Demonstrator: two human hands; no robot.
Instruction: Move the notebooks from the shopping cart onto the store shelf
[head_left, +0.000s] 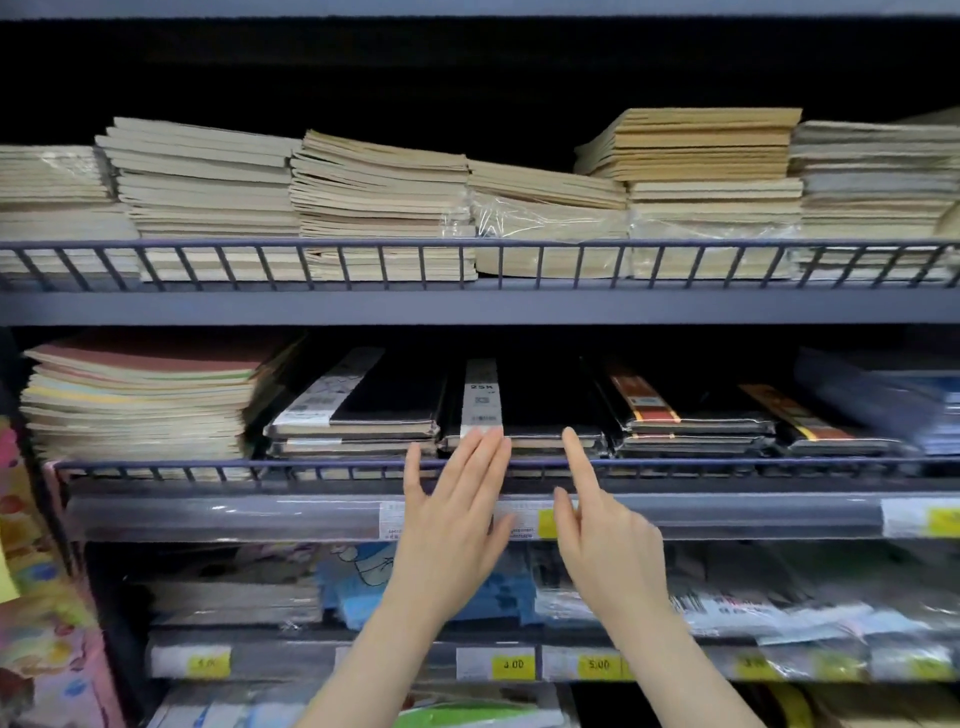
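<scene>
Head view, nearest first: our left hand (457, 525) and right hand (605, 535) reach up with fingers (483, 457) straight and spread, holding nothing, their tips at the front edge of the black notebooks (524, 415) lying flat on the middle store shelf (467, 306) behind its low wire rail (311, 465). The shopping cart is out of view. We judge the risk to be a push that goes too far or off-centre: the slick wrapped covers could slide askew into the neighbouring black stack (358, 415), or catch on the rail. Price labels (513, 664) line the shelf edges below. Farther up, tan notebook piles (379, 202) crowd the top shelf against a dark back.
</scene>
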